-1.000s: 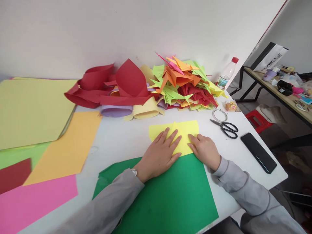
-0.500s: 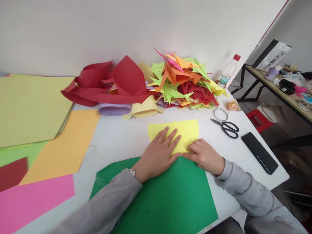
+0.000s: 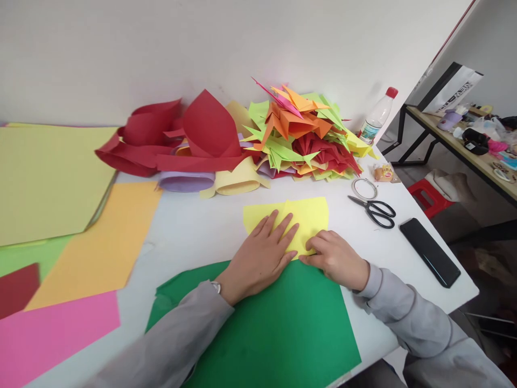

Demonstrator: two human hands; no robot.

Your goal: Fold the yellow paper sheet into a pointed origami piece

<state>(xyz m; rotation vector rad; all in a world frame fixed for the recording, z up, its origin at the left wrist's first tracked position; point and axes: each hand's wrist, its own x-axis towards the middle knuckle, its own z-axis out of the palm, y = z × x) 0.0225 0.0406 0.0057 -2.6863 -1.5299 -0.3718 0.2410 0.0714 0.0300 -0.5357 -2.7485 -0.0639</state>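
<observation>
A folded sheet of yellow paper (image 3: 313,213) lies on the white table. My left hand (image 3: 258,258) rests flat on it with the fingers spread, pressing it down. At the paper's lower right edge, my right hand (image 3: 337,257) has its fingers curled, thumb and forefinger closed on the edge. Under my left wrist and forearm spreads a large green sheet (image 3: 291,323), reaching up to the yellow paper's near edge. The part of the yellow paper beneath my left palm is hidden.
Black-handled scissors (image 3: 375,211), a tape roll (image 3: 364,188) and a black phone (image 3: 430,252) lie to the right. Behind are a pile of folded paper shapes (image 3: 299,129), red paper hats (image 3: 210,124) and a bottle (image 3: 377,116). Coloured sheets (image 3: 48,183) cover the left side.
The view has shifted very slightly. My right fingertips and thumb have made a tiny shift along the yellow paper's edge; my left hand stays flat in place.
</observation>
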